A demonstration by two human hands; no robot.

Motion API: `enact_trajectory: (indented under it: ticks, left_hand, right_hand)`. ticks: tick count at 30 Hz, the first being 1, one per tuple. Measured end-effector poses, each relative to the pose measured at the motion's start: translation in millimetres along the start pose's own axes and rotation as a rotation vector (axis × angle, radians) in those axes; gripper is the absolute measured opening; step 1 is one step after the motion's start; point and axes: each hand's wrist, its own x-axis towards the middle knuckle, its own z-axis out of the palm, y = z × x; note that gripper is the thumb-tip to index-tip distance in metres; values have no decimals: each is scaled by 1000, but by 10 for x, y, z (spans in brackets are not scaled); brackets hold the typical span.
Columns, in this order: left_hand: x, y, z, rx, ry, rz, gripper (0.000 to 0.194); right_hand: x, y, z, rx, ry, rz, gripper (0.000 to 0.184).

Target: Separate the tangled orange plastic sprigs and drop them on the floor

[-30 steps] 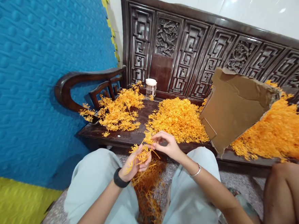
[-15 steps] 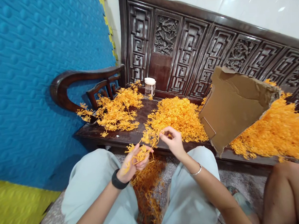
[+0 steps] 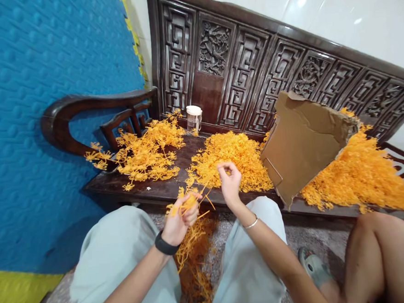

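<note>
– Orange artificial flower sprigs (image 3: 188, 202) are held in the left hand (image 3: 179, 221), at the centre of the frame, its fingers curled round the stems. How is the right hand (image 3: 231, 185) posed?

– It is raised just to the right, thumb and fingertips brought together narrowly; whether a strand is pinched there cannot be told.

– And farther out?

– A dense flower heap (image 3: 237, 156) is spread just above, on the carved wooden bench (image 3: 186, 165). A looser flower pile (image 3: 148, 153) is seen centre left, beside a lidded tumbler (image 3: 193, 117). At the right, a larger heap (image 3: 362, 172) is partly hidden by a cardboard piece (image 3: 305, 137). Tangled stems (image 3: 196, 267) are seen at bottom centre.

– What could go wrong?

– Florets could be torn off if a snagged stem were tugged; sprigs could be lost among the tangle below if the left grip were slackened.
</note>
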Motion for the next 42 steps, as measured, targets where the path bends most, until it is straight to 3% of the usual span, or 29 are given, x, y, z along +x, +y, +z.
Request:
enact_trajectory:
  ticks: [3, 4, 7, 10, 17, 28, 37, 40, 42]
  left_hand:
    - [-130, -35, -86, -6, 25, 0, 21]
    - [-176, -49, -117, -5, 53, -16, 21]
    - [-246, -77, -174, 9, 56, -55, 24]
    - [-215, -85, -189, 39, -12, -112, 26]
    - [-207, -158, -241, 85, -49, -227, 29]
    - [-168, -152, -211, 68, -72, -231, 31]
    - [-120, -122, -209, -50, -105, -195, 34]
    - [-129, -102, -201, -59, -85, -190, 37]
    - [-139, -90, -203, -56, -71, -196, 38]
  right_hand:
    - [434, 9, -312, -147, 338, -213, 20]
    - [577, 25, -446, -160, 383, -228, 22]
    - [873, 124, -784, -153, 397, -239, 28]
    - [973, 247, -895, -118, 323, -222, 30]
    - [1188, 334, -740, -34, 108, -141, 37]
    - [1627, 390, -484, -286, 71, -333, 21]
    - [1666, 397, -364, -569, -18, -448, 16]
    - [1519, 263, -367, -508, 26, -483, 17]
    - [1333, 124, -352, -413, -46, -484, 17]
